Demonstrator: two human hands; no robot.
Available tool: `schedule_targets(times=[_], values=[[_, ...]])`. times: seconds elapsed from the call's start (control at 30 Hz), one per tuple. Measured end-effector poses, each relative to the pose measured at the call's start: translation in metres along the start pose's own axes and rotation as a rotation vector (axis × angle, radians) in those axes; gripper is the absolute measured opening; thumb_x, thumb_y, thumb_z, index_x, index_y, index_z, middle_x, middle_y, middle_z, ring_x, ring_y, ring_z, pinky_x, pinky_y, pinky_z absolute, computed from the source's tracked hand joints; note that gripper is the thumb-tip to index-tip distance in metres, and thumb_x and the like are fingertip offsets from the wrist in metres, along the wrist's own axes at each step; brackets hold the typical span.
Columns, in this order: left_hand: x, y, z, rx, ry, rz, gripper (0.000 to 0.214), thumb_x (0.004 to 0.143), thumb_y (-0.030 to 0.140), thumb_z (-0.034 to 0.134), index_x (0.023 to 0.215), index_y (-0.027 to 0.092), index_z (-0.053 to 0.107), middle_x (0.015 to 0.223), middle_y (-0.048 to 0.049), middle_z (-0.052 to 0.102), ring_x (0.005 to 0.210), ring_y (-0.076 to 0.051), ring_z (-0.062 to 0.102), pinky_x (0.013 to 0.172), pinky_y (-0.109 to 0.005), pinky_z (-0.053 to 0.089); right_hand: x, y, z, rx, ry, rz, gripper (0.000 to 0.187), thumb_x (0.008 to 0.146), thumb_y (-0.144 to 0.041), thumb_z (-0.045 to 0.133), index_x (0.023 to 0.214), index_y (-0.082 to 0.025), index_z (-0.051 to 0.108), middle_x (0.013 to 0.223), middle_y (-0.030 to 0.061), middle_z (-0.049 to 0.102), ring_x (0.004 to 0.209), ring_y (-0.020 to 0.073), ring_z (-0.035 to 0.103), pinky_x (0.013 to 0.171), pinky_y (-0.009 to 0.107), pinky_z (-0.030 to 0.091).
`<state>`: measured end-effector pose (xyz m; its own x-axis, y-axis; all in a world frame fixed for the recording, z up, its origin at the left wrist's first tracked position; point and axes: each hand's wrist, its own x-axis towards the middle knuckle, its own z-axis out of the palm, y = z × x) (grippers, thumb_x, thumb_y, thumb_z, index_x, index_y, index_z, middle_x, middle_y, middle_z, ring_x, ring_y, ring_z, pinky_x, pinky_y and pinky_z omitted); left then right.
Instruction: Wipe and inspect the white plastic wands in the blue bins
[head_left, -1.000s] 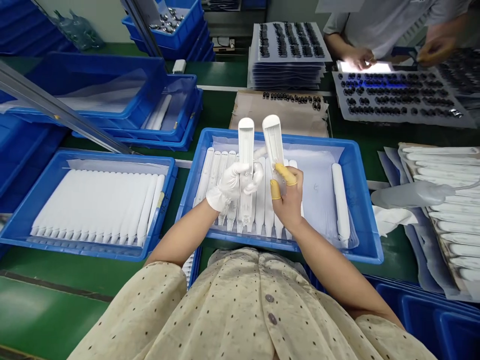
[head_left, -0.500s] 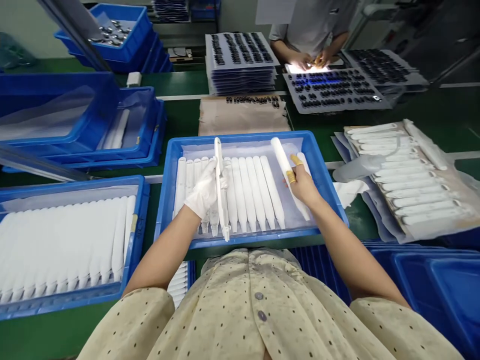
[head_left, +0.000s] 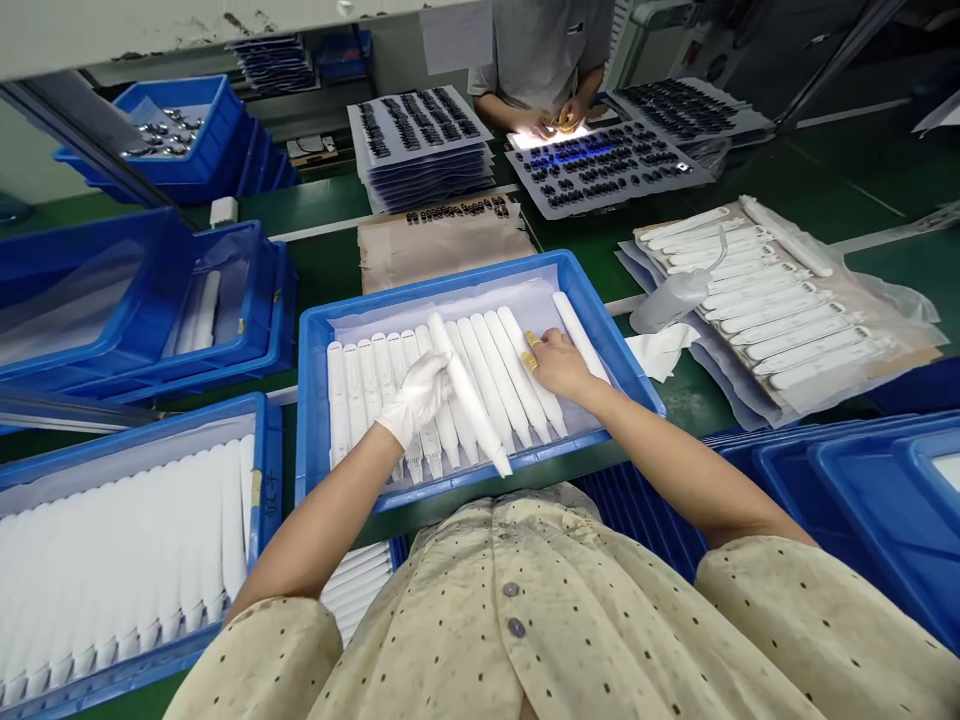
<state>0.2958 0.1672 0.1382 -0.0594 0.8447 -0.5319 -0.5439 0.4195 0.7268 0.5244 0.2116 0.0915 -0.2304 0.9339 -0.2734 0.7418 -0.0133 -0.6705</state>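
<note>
My left hand [head_left: 414, 398], in a white glove, is closed round a long white plastic piece [head_left: 472, 403] held slantwise over the middle blue tray [head_left: 315, 400]. My right hand [head_left: 553, 362], with yellow finger cots, rests on the row of white pieces [head_left: 495, 375] lying side by side in that tray; its fingers are bent down on them. One more white piece [head_left: 579, 335] lies just right of that hand, by the tray's right wall.
A blue tray [head_left: 264, 470] full of white pieces sits at the left. Stacked blue bins [head_left: 247, 300] stand behind it. White pieces on plastic sheets [head_left: 780, 310] lie at right. Across the table a person [head_left: 544, 60] works over trays of dark parts [head_left: 600, 165].
Both hands came down from holding two pieces upright. The right hand has laid its piece into the tray and moved onto the row. The left hand's piece has tilted down over the tray.
</note>
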Motion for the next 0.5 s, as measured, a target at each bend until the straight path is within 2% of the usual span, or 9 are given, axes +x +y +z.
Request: schedule_targets(times=[0.03,0.1,0.17,0.2,0.27,0.37,0.43,0.5], values=[[0.002,-0.005,0.007,0.034,-0.032,0.006,0.010,0.092,0.003,0.062,0.089,0.012,0.061,0.076,-0.0044,0.068,0.064,-0.013,0.067,0.062,-0.024,0.061,-0.006,-0.004,0.001,0.071,-0.034,-0.036,0.057,0.101,-0.029,0.053,0.155,-0.010,0.051,0.152,0.0242,0.052,0.143,0.0372,0.053,0.126,0.056,0.039],[0.010,-0.014,0.022,0.090,-0.102,0.026,0.008,0.090,0.005,0.067,0.091,0.011,0.063,0.083,-0.0069,0.070,0.074,-0.016,0.070,0.072,-0.029,0.063,-0.017,-0.010,0.004,0.336,-0.154,-0.114,0.059,0.102,-0.030,0.052,0.159,-0.019,0.043,0.144,0.0157,0.060,0.125,0.0258,0.067,0.109,0.046,0.059],[0.021,-0.024,0.037,0.159,-0.170,0.078,0.016,0.088,0.009,0.074,0.102,0.013,0.066,0.098,-0.0092,0.074,0.091,-0.020,0.073,0.087,-0.034,0.063,-0.024,-0.008,0.005,0.595,-0.210,-0.144,0.063,0.100,-0.026,0.051,0.161,-0.025,0.036,0.139,0.0115,0.063,0.107,0.0196,0.074,0.089,0.040,0.068],[0.028,-0.030,0.043,0.238,-0.187,0.140,0.026,0.087,0.012,0.077,0.110,0.015,0.066,0.109,-0.0104,0.074,0.102,-0.023,0.073,0.095,-0.037,0.061,-0.024,-0.004,0.004,0.632,-0.189,-0.127,0.066,0.098,-0.023,0.051,0.161,-0.026,0.034,0.138,0.0116,0.064,0.102,0.0186,0.074,0.083,0.038,0.069],[0.043,-0.042,0.050,0.548,-0.228,0.350,0.043,0.087,0.018,0.079,0.128,0.020,0.065,0.130,-0.0133,0.071,0.125,-0.027,0.066,0.113,-0.044,0.052,-0.021,0.011,-0.001,0.507,-0.093,-0.057,0.068,0.095,-0.017,0.047,0.162,-0.022,0.033,0.137,0.0143,0.065,0.099,0.0186,0.075,0.082,0.036,0.069],[0.065,-0.061,0.050,1.237,-0.424,0.725,0.049,0.100,0.032,0.064,0.146,0.017,0.057,0.153,-0.0191,0.058,0.148,-0.030,0.051,0.128,-0.049,0.037,-0.012,0.036,-0.008,0.273,-0.024,0.001,0.072,0.091,-0.009,0.043,0.162,-0.013,0.033,0.144,0.0197,0.063,0.113,0.0220,0.073,0.101,0.041,0.062],[0.076,-0.072,0.046,1.506,-0.587,0.832,0.053,0.105,0.039,0.053,0.151,0.013,0.053,0.160,-0.0200,0.052,0.153,-0.029,0.046,0.131,-0.049,0.032,-0.008,0.045,-0.009,0.190,-0.023,-0.006,0.074,0.089,-0.006,0.045,0.162,-0.011,0.035,0.149,0.0195,0.060,0.126,0.0249,0.067,0.113,0.044,0.054],[0.081,-0.079,0.043,1.579,-0.648,0.848,0.059,0.106,0.045,0.048,0.154,0.011,0.052,0.163,-0.0198,0.050,0.155,-0.030,0.044,0.133,-0.050,0.028,-0.007,0.048,-0.009,0.096,-0.040,0.001,0.070,0.089,-0.008,0.049,0.159,-0.011,0.042,0.145,0.0186,0.063,0.133,0.0284,0.061,0.117,0.046,0.049]])
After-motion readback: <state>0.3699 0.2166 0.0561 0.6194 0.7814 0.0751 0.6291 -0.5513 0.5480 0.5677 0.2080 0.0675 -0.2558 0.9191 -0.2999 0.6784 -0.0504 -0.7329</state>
